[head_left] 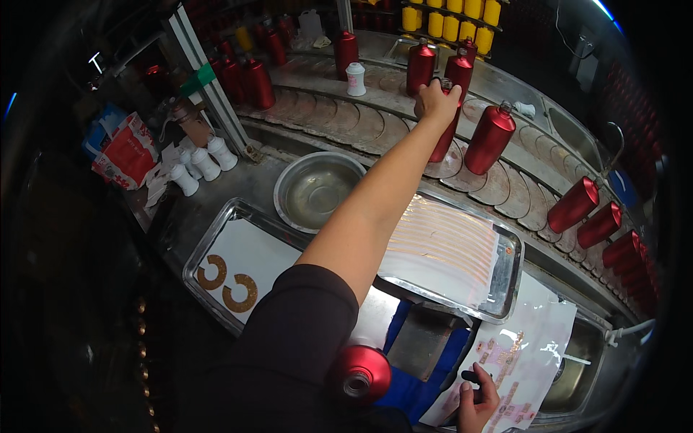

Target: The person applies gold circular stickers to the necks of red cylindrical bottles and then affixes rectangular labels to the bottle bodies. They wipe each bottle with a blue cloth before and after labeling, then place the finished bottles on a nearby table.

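My left arm stretches across to the conveyor, and my left hand (435,103) is closed round the neck of a red metallic bottle (445,137), which stands tilted slightly. Close beside it are another red bottle (491,138) on the right and two or three behind. My right hand (479,403) is low at the right, over the white decal sheet (530,346). Its thumb and fingers pinch a small black piece (471,376) whose kind I cannot make out. Near my body, a further red bottle (361,377) shows its open mouth from above, beside a blue cloth (404,393).
A conveyor of overlapping plates (346,119) curves past, carrying red bottles (574,204). Nearer are a metal basin (289,167), a tray (209,234) with gold C-shaped pieces (240,292), and a tray (511,270) of gold-striped sheets. A sink (577,393) lies right, a post (209,79) left.
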Demonstrator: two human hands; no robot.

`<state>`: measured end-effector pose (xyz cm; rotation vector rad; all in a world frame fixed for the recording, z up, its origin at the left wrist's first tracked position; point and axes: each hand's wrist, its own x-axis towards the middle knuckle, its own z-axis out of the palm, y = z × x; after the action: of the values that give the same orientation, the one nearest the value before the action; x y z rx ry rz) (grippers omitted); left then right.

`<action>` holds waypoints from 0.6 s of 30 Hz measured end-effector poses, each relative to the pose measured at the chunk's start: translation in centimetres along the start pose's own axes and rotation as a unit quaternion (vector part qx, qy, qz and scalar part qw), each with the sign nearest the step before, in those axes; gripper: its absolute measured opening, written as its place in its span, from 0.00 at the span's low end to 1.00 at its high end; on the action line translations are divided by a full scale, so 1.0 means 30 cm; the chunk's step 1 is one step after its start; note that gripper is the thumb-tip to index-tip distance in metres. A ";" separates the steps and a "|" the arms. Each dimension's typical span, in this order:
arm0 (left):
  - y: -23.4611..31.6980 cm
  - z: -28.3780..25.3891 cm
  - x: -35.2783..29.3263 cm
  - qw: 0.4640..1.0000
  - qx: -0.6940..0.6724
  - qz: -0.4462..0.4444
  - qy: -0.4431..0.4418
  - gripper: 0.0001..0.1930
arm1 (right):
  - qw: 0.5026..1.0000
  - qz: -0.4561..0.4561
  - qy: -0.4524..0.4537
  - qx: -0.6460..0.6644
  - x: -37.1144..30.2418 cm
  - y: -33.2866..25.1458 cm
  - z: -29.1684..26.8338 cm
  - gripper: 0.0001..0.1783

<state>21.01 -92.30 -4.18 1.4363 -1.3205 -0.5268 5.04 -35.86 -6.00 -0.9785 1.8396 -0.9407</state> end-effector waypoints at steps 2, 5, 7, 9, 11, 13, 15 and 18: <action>0.026 -0.004 -0.029 0.998 0.031 0.022 -0.059 0.41 | 1.000 0.002 0.005 0.006 -0.023 -0.008 -0.005 0.23; 0.031 -0.049 -0.073 0.997 0.010 0.049 -0.060 0.39 | 1.000 -0.014 0.020 0.003 -0.054 -0.011 -0.006 0.23; 0.000 -0.124 -0.098 0.996 0.022 0.076 -0.043 0.35 | 0.997 -0.049 0.033 -0.041 -0.064 -0.009 -0.005 0.22; -0.076 -0.249 -0.140 0.993 0.030 0.107 -0.043 0.28 | 0.995 -0.076 0.033 -0.055 -0.066 -0.007 -0.003 0.22; -0.177 -0.420 -0.190 0.992 0.026 0.080 -0.091 0.25 | 0.994 -0.096 0.022 -0.038 -0.062 -0.009 -0.002 0.23; -0.299 -0.609 -0.270 0.995 0.009 0.066 -0.072 0.22 | 0.993 -0.102 0.026 -0.060 -0.055 -0.018 -0.003 0.22; -0.391 -0.789 -0.305 0.995 0.058 0.071 -0.050 0.21 | 0.997 -0.064 0.024 -0.029 -0.051 -0.031 -0.005 0.21; -0.478 -0.975 -0.208 0.991 0.110 -0.002 0.082 0.25 | 0.995 -0.079 0.006 -0.060 -0.048 -0.052 -0.002 0.21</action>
<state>50.37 -77.66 -9.01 1.6273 -1.2740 -0.2643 5.90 -35.24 -4.17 -1.2094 1.8674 -0.9389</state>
